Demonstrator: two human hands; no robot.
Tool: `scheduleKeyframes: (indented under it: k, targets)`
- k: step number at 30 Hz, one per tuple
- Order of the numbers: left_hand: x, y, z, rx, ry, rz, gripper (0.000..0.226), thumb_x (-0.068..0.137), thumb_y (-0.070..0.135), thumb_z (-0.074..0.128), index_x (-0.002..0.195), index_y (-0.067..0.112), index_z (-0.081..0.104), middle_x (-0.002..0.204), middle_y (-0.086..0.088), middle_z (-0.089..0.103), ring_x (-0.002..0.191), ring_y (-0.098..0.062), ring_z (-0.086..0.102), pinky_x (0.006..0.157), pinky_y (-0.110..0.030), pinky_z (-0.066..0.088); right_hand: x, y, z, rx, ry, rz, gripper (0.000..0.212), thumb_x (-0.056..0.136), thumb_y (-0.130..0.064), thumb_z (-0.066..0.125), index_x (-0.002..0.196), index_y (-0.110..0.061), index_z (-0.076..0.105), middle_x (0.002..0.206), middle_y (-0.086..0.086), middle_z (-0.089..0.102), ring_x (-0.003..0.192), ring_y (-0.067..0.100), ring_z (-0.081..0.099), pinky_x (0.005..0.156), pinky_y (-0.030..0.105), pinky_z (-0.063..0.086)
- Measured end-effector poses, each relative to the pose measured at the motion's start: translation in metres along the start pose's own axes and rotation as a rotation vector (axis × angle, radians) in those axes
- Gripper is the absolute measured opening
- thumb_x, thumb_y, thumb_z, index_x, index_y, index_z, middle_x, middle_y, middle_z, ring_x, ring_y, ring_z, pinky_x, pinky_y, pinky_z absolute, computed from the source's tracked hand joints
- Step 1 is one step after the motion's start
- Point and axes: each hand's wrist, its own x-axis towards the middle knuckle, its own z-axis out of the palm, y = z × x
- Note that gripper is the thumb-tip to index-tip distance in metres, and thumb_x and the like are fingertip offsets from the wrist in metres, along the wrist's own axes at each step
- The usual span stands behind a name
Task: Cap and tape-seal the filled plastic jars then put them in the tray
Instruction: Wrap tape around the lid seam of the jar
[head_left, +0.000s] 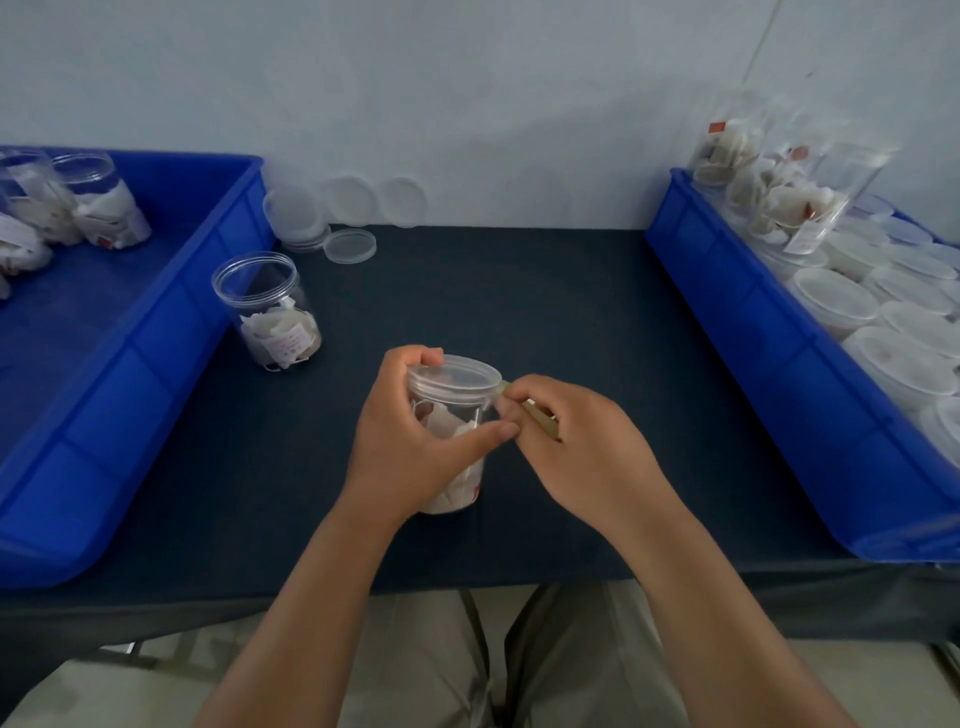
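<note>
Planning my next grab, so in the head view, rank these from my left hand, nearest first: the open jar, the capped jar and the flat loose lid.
1. The capped jar, centre, gripped by the left hand itself.
2. The open jar, standing to the left and farther back.
3. The loose lid, lying flat farthest back, slightly left.

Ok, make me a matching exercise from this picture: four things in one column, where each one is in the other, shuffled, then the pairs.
1 capped jar
2 open jar
3 loose lid
4 tape

A pinched by the right hand
B standing beside the left tray
C lying flat near the table's far edge
D gripped by the left hand

Pairs: 1-D, 2-B, 3-C, 4-A.
</note>
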Motion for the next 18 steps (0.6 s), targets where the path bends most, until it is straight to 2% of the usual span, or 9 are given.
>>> scheduleKeyframes:
  k: [7, 10, 14, 18]
  targets:
    - [-0.001, 0.002, 0.002, -0.001, 0.038, 0.015, 0.061, 0.067, 0.068, 0.086, 0.113, 0.054, 0.048, 0.13, 0.031, 0.058, 0.123, 0.004, 0.06, 0.086, -0.006, 0.049, 0.0, -0.003, -0.002, -0.067, -0.014, 0.005, 0.017, 0.108, -0.049, 0.051, 0.106, -0.043, 0.066, 0.082, -0.014, 0.064, 0.074, 0.006, 0.059, 0.058, 0.022, 0.039]
    - [-0.001, 0.002, 0.003, 0.001, 0.044, 0.013, 0.067, 0.064, 0.074, 0.087, 0.115, 0.053, 0.048, 0.13, 0.031, 0.058, 0.121, 0.003, 0.062, 0.087, -0.013, 0.052, -0.001, -0.005, -0.003, -0.107, -0.02, -0.001, 0.017, 0.107, -0.047, 0.049, 0.108, -0.043, 0.066, 0.085, -0.014, 0.064, 0.077, 0.005, 0.059, 0.06, 0.024, 0.043]
    - [-0.001, 0.002, 0.003, -0.021, 0.051, 0.015, 0.078, 0.055, 0.085, 0.086, 0.115, 0.05, 0.05, 0.128, 0.029, 0.06, 0.118, 0.0, 0.065, 0.084, -0.009, 0.052, -0.004, -0.005, -0.008, -0.123, -0.032, -0.012, 0.018, 0.105, -0.049, 0.047, 0.109, -0.044, 0.064, 0.085, -0.015, 0.063, 0.079, 0.004, 0.058, 0.062, 0.026, 0.047]
    - [-0.001, 0.002, 0.004, -0.009, 0.051, 0.02, 0.077, 0.054, 0.087, 0.084, 0.114, 0.052, 0.049, 0.127, 0.03, 0.06, 0.117, 0.002, 0.065, 0.082, -0.011, 0.053, -0.005, -0.006, -0.012, -0.181, -0.04, -0.034, 0.02, 0.105, -0.05, 0.045, 0.11, -0.044, 0.063, 0.088, -0.014, 0.064, 0.082, 0.004, 0.059, 0.069, 0.034, 0.056]
